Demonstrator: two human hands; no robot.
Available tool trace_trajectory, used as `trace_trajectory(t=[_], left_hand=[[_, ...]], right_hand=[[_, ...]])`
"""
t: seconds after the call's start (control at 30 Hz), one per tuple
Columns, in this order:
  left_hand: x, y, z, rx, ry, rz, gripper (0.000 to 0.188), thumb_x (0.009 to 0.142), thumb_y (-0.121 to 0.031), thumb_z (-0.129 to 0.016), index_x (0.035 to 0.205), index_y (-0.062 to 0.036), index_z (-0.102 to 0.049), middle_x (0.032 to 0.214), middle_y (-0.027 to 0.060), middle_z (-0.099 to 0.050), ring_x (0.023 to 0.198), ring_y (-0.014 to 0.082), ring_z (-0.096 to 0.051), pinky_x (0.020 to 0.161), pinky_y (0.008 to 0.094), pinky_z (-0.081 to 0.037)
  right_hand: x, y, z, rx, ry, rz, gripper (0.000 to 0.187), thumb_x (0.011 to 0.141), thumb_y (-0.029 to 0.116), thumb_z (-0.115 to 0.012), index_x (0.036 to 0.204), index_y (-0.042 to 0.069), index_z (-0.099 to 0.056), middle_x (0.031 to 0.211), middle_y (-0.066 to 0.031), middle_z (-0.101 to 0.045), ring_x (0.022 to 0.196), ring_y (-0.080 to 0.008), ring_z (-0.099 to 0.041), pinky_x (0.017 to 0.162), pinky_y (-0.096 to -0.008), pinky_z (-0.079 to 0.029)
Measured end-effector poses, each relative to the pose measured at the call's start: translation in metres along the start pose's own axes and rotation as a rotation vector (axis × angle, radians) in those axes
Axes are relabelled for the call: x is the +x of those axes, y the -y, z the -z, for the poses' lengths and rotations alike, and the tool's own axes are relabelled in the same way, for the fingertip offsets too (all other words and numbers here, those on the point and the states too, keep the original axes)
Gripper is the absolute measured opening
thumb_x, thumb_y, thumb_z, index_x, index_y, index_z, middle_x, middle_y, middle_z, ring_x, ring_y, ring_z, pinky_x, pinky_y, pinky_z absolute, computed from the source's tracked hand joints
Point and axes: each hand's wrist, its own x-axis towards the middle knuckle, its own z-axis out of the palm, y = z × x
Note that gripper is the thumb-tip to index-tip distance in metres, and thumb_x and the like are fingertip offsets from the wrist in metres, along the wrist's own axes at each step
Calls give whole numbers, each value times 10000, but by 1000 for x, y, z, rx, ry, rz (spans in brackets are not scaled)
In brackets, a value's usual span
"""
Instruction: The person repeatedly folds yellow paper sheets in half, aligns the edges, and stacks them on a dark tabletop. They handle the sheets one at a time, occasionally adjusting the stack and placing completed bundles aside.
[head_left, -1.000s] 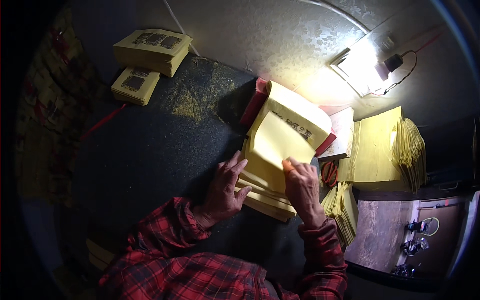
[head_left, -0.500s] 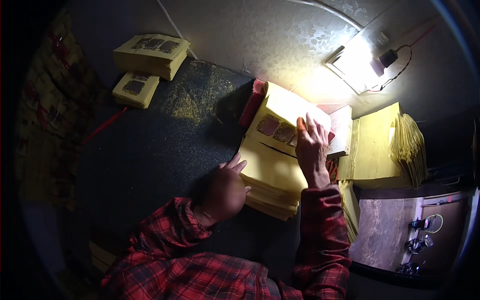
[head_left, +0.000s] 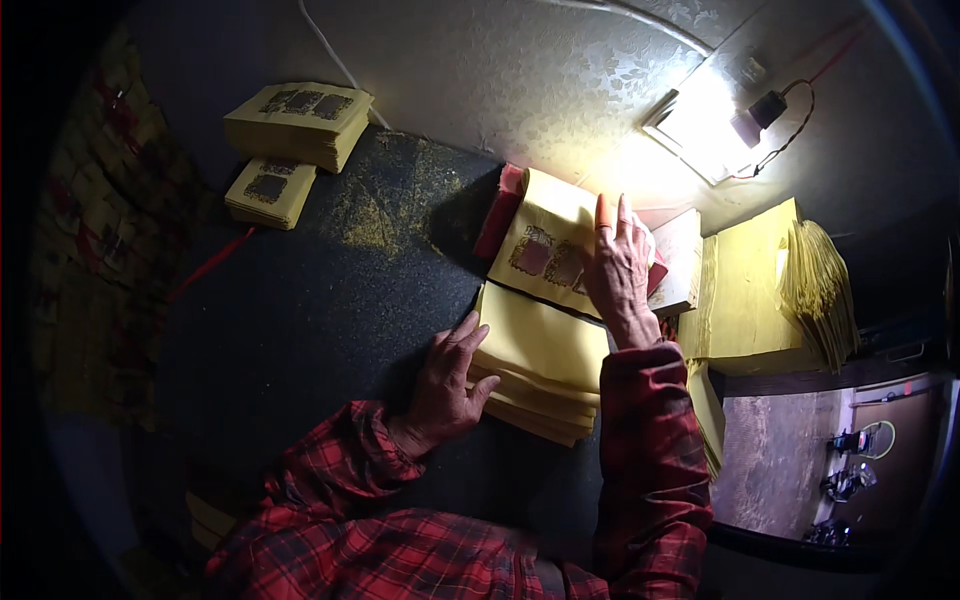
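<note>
My left hand (head_left: 447, 382) rests at the left edge of a stack of plain yellow paper (head_left: 540, 340), fingers stretched out and thumb apart. Just beyond that stack lies a yellow sheet printed with dark square pictures (head_left: 540, 250). My right hand (head_left: 622, 272) presses on this sheet's right part with its fingers extended, covering some of the print. One finger wears an orange cover (head_left: 604, 212). A red block (head_left: 500, 210) shows at the sheet's left edge. Whether more sheets lie under the printed one, I cannot tell.
Two printed yellow paper stacks (head_left: 300, 120) stand at the far left of the dark table (head_left: 300, 320). A thick yellow stack (head_left: 750, 285) and a pale block (head_left: 680, 262) are on the right. A bright lamp (head_left: 710, 130) shines near the wall. A red ribbon (head_left: 210, 262) trails at left.
My left hand, blurred and bunched before, now lies spread along the plain stack's left edge. The printed sheet sits flatter, its near edge more distinct. My right hand stays on it.
</note>
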Motion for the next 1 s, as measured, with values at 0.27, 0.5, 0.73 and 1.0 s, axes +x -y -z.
trace_trajectory(t=[0.27, 0.5, 0.73, 1.0], left_hand=[[-1, -7, 1, -73, -32, 25, 757, 868, -113, -826, 1527, -12, -467, 1592, 285, -465, 1385, 458, -514, 1178, 533, -416], [-1, -2, -2, -26, -13, 6, 766, 863, -117, -829, 1529, -15, -466, 1590, 271, -471, 1404, 456, -504, 1184, 525, -415], [-2, -2, -1, -33, -7, 12, 758, 864, -116, -820, 1527, -10, -469, 1573, 270, -491, 1353, 448, -531, 1175, 525, -424], [-6, -2, 3, -41, -21, 43, 729, 897, -130, -798, 1529, -1, -460, 1569, 280, -488, 1366, 462, -530, 1173, 534, -426]], right_hand=[[-117, 26, 39, 203, 323, 63, 316, 938, 89, -724, 1246, 22, -745, 1338, -214, -717, 1196, -418, -685, 1039, -548, -522], [-47, 35, 49, 209, 199, 128, 824, 887, 235, -840, 1599, 77, -457, 1606, -317, -418, 1366, -484, -512, 1134, -550, -436], [-15, -16, -8, -103, -111, 139, 440, 959, 176, -689, 1369, 20, -648, 1461, -262, -615, 1260, -421, -621, 1072, -528, -482], [-106, 40, 65, 610, 740, 145, 431, 917, 213, -806, 1297, 21, -738, 1261, -219, -742, 1121, -434, -720, 1023, -499, -554]])
